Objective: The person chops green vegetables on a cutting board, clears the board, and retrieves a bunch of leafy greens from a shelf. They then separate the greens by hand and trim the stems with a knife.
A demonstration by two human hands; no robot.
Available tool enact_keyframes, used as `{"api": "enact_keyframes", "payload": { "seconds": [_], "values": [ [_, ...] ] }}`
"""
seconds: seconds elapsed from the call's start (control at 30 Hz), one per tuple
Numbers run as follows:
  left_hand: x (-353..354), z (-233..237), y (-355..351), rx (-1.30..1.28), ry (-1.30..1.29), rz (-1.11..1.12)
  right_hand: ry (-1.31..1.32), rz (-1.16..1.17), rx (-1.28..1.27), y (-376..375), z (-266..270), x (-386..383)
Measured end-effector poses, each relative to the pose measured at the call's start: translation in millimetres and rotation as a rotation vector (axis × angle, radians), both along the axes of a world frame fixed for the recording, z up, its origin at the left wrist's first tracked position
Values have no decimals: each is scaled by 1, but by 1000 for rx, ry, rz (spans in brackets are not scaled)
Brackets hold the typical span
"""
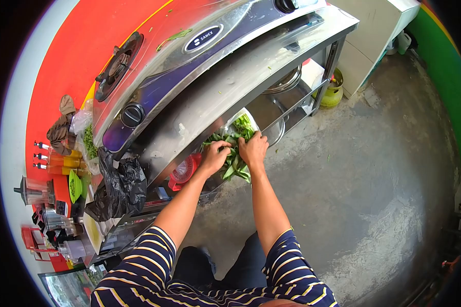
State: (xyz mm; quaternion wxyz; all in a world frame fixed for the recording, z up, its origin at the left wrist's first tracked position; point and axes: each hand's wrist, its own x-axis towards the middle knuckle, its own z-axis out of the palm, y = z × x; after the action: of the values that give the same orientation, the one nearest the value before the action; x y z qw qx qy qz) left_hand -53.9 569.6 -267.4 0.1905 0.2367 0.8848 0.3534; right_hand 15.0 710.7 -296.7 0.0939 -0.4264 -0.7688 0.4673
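Observation:
My left hand [216,156] has its fingers closed on a bunch of leafy greens [234,168]. Close beside it, my right hand [253,149] grips the same bunch from the other side. Long dark leaves hang down between the two hands. Just beyond my fingers, cut green stems [242,124] lie in a white container [252,118], partly hidden by the greens and my right hand. To the left of my left hand sits a red plastic basket [185,171] on the lower shelf.
A gas stove [164,71] stands on a steel table [225,82], with scraps of leaf on both. A black plastic bag [119,187] lies at the table's left end. A green gas cylinder [333,92] stands by the table leg, on the concrete floor [338,174].

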Motion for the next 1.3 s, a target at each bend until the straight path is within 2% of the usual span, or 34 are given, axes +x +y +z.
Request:
{"api": "enact_keyframes", "payload": {
  "seconds": [0.1,0.23,0.33,0.37,0.43,0.47,0.5,0.57,0.63,0.7,0.73,0.77,0.83,0.9,0.97,1.0,1.03,1.17,1.23,1.27,1.3],
  "values": [
    [-15,-10,7,116,205,-74,38,-50,-7,-6,-6,7],
    [-20,-6,32,175,45,25,144,-71,-132,-8,-9,18],
    [-18,13,43,117,142,-203,151,-43,-265,-5,-10,32],
    [-16,17,46,123,136,-196,143,-38,-261,-4,-10,38],
    [-14,17,50,103,-57,-31,196,-19,-308,-4,-19,48],
    [-12,18,51,87,-26,-23,236,-10,-312,-4,-23,53],
    [-20,2,50,91,-28,-21,233,-9,-308,-3,-22,58],
    [-39,-39,46,70,55,117,228,36,-282,-2,-17,69],
    [-39,-22,48,-23,37,125,197,45,-296,3,-8,77],
    [-42,-11,47,-43,-129,29,235,93,-311,7,-3,84],
    [-50,-9,50,-173,2,16,204,100,-279,11,7,86],
    [-56,-8,51,-179,0,10,203,94,-285,13,17,86],
    [-68,-27,45,-109,-15,12,104,128,-257,19,28,88],
    [-75,-38,40,-30,-29,24,126,141,-203,22,25,91],
    [-80,-34,41,51,-26,38,295,217,-221,28,24,95],
    [-79,-34,44,458,-263,243,304,212,-227,30,21,96],
    [-78,-31,45,447,-254,235,359,213,-260,30,15,98],
    [-70,-29,43,547,-835,395,490,201,-412,30,-4,104],
    [-54,-23,47,594,-1137,484,515,97,-601,28,-11,106],
    [-43,-15,51,647,-1150,439,495,112,-586,26,-18,104],
    [-35,-19,51,583,-1156,427,494,109,-590,25,-18,103]
  ]
}}
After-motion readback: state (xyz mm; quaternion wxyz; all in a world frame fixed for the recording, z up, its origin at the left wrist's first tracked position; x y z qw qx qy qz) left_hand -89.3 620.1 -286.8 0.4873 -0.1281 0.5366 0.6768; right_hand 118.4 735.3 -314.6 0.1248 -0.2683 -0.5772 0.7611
